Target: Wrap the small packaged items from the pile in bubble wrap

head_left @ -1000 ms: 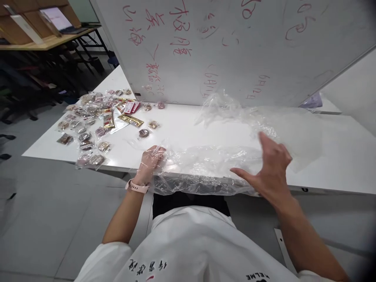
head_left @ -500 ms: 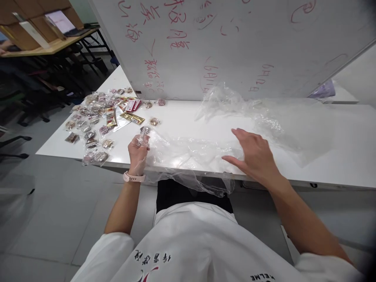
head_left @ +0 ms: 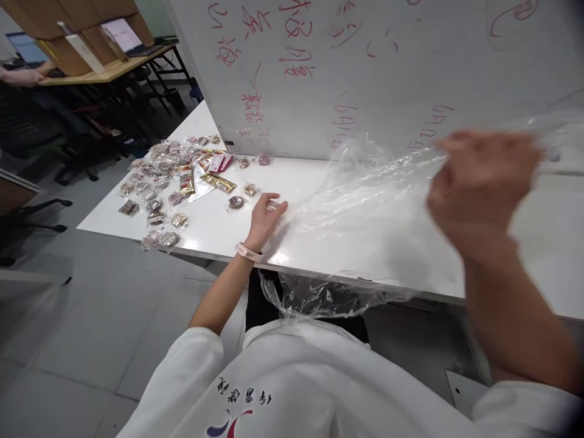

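A large clear plastic bag (head_left: 356, 207) stretches across the white table, one end raised and the lower part hanging over the front edge. My right hand (head_left: 483, 188), blurred by motion, is closed on the raised end in front of the whiteboard. My left hand (head_left: 267, 219), with a pink watch band on the wrist, rests over the table by the bag's left end. Its thumb and fingers are curved but apart. Between them shows a small pale, shiny wrapped piece (head_left: 272, 205); whether it is gripped is unclear. A dark wrapped snack (head_left: 236, 202) lies just left of this hand.
Several small wrapped snacks (head_left: 157, 176) are heaped on the table's left end, with gold sachets (head_left: 219, 182) and a red-and-white packet (head_left: 220, 162) among them. A whiteboard (head_left: 365, 73) stands along the back edge. Behind left, a person's arm (head_left: 27, 75) rests at a wooden desk (head_left: 109, 73).
My right hand has closed on the bag and lifted it up and to the right, pulling it taut. My left hand has shifted right and its fingers have spread.
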A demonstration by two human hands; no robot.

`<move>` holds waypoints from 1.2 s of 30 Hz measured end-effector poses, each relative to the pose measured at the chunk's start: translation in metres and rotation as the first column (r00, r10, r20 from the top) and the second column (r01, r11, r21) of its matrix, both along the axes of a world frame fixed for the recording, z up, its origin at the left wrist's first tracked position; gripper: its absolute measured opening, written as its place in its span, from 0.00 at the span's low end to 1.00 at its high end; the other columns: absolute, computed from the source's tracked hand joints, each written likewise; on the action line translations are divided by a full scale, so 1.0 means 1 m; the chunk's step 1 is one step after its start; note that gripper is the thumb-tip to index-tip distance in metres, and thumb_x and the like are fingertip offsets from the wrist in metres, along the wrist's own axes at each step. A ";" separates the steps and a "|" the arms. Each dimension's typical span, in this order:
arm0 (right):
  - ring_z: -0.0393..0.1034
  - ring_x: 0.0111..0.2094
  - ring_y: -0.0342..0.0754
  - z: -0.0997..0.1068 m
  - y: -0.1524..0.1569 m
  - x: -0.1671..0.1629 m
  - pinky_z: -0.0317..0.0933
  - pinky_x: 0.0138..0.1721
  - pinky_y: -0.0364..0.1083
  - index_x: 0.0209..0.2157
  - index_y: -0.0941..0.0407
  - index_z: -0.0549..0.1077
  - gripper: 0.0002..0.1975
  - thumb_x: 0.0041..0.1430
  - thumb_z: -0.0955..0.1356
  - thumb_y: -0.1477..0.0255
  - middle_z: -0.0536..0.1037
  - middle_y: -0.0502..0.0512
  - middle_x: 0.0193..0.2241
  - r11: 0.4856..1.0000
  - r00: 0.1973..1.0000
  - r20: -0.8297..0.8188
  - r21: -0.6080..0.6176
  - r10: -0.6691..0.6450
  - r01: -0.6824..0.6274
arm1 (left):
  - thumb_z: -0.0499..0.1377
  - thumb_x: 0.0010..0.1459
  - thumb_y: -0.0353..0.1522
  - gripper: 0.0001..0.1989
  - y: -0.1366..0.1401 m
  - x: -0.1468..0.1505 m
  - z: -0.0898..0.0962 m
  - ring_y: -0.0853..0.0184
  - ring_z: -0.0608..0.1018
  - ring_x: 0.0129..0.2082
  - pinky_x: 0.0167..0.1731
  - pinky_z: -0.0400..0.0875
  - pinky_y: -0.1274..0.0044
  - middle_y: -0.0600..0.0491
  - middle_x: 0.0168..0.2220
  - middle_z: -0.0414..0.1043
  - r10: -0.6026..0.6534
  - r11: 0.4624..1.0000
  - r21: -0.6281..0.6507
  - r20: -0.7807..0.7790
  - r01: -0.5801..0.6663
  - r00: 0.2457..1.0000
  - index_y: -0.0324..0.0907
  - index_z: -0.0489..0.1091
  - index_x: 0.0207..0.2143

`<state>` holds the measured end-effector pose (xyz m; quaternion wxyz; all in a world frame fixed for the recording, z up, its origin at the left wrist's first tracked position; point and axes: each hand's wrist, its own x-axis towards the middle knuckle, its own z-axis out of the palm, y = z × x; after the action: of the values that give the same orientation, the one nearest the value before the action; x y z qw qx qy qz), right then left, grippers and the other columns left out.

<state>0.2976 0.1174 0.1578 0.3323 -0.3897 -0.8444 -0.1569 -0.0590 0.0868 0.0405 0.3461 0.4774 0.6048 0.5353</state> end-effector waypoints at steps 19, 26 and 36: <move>0.49 0.70 0.55 -0.160 0.013 -0.057 0.49 0.67 0.62 0.65 0.42 0.61 0.26 0.72 0.53 0.54 0.57 0.47 0.70 0.796 0.985 0.160 -0.603 0.063 0.047 | 0.64 0.54 0.49 0.52 0.077 -0.081 -0.033 0.41 0.42 0.72 0.67 0.39 0.51 0.39 0.74 0.38 -0.169 0.982 -0.187 -0.761 0.037 0.626 0.47 0.42 0.73; 0.50 0.70 0.54 -0.162 0.014 -0.058 0.49 0.67 0.62 0.65 0.43 0.62 0.25 0.72 0.53 0.53 0.58 0.46 0.69 0.792 0.991 0.129 -0.608 0.041 0.046 | 0.63 0.55 0.48 0.42 0.140 -0.061 -0.027 0.42 0.49 0.70 0.64 0.46 0.52 0.41 0.72 0.48 -0.241 0.970 -0.184 -0.825 0.161 0.511 0.48 0.55 0.69; 0.50 0.70 0.52 -0.157 0.014 -0.059 0.49 0.67 0.60 0.64 0.43 0.63 0.26 0.72 0.53 0.52 0.59 0.45 0.69 0.785 0.995 0.100 -0.618 0.030 0.039 | 0.61 0.58 0.38 0.14 0.170 -0.032 -0.030 0.46 0.67 0.55 0.54 0.57 0.56 0.40 0.50 0.73 -0.097 0.989 -0.024 -0.843 0.143 0.529 0.43 0.72 0.45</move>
<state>0.2389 0.1313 0.0011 0.1412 -0.4704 -0.8644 0.1077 -0.0905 0.2563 0.0106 0.0371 0.7242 0.6494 0.2292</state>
